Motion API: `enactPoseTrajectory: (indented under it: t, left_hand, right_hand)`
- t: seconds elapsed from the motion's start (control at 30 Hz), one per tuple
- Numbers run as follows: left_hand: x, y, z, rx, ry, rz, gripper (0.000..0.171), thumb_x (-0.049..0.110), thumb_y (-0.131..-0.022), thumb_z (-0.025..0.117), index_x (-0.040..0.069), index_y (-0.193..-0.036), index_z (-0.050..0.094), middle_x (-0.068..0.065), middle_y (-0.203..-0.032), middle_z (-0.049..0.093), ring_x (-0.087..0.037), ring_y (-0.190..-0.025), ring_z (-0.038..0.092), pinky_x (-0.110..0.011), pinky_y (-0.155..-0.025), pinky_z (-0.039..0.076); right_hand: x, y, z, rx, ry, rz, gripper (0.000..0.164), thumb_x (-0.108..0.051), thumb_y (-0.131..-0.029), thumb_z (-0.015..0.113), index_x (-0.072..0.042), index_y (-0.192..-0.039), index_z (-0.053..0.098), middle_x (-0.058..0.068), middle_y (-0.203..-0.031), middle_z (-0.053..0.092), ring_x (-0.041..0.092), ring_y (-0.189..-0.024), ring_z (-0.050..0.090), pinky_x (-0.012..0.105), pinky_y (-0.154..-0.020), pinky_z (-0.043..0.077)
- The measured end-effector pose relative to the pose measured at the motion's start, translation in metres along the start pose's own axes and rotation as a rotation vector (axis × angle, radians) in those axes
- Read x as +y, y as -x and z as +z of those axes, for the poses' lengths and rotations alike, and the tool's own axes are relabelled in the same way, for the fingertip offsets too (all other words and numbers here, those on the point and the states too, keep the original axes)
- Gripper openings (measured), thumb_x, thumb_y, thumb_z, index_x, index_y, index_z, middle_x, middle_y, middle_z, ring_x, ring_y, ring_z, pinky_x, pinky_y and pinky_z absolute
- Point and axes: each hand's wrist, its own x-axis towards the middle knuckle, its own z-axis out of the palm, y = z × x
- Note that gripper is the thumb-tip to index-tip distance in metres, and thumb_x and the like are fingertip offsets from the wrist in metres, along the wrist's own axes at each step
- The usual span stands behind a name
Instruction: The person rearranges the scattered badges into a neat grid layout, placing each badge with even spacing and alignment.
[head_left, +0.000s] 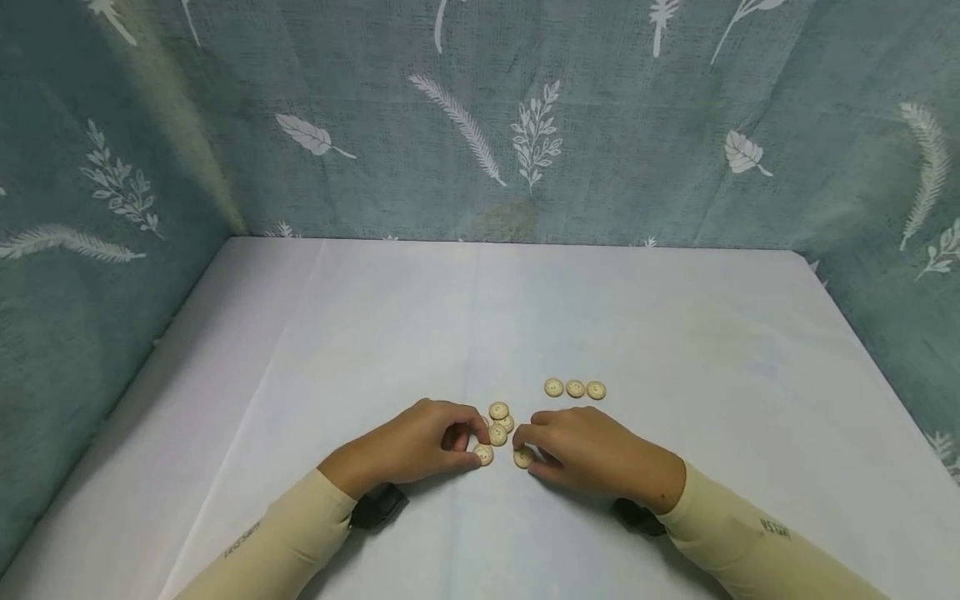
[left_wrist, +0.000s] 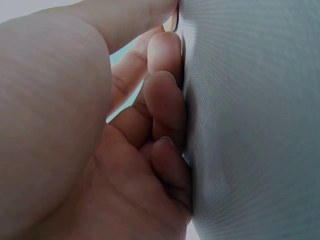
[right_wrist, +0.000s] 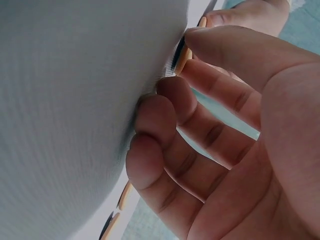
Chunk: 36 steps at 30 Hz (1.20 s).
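Observation:
Small round wooden buttons lie on the white table. My left hand [head_left: 438,442] rests at the left of a loose cluster, its thumb and index finger at the edges of one button [head_left: 483,455]. In the left wrist view a sliver of a button [left_wrist: 171,23] shows by the thumb, and the other fingers curl against the cloth. My right hand [head_left: 588,450] pinches another button [head_left: 522,457] between thumb and index finger, low at the table. The right wrist view shows this button [right_wrist: 184,59] edge-on, slightly tilted.
Just beyond the hands is the cluster of several buttons [head_left: 498,434], some overlapping. Three buttons [head_left: 575,389] form a row beyond my right hand. Leaf-patterned green cloth [head_left: 420,167] stands along the table's back and sides.

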Motion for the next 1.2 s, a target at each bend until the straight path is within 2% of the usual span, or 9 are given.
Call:
enactPoseTrajectory:
  t: [0.4,0.93,1.2]
  left_hand:
    - [0.0001,0.0017,-0.0001,0.002,-0.001,-0.003,0.013,0.023,-0.089,0.077,0.026,-0.097,0.067,0.014,-0.070,0.052,0.001,-0.062,0.046,-0.017,-0.058,0.040]
    - [0.0008,0.0020,0.0002,-0.006,0.011,0.007,0.014,0.022,-0.088,0.078,0.024,-0.097,0.067,0.014,-0.070,0.053,0.002,-0.062,0.047,-0.017,-0.059,0.041]
    - [0.0021,0.0011,-0.0009,0.005,0.002,0.007,0.015,0.021,-0.088,0.078,0.023,-0.098,0.068,0.013,-0.070,0.053,0.001,-0.062,0.047,-0.017,-0.058,0.041]
  right_hand:
    - [-0.0007,-0.0014,0.0003,-0.025,-0.005,0.008,0.013,-0.016,-0.086,0.074,-0.020,-0.098,0.068,-0.012,-0.071,0.051,-0.004,-0.058,0.037,0.014,-0.053,0.033]
    - [0.0012,-0.0012,0.0020,-0.091,-0.043,0.063,0.013,-0.018,-0.089,0.072,-0.017,-0.101,0.066,-0.015,-0.066,0.050,-0.003,-0.057,0.038,0.016,-0.053,0.035]
    - [0.0021,0.0001,0.0009,-0.081,-0.029,0.066,0.015,-0.020,-0.089,0.073,-0.018,-0.101,0.064,-0.015,-0.063,0.045,-0.003,-0.056,0.036,0.016,-0.053,0.034]
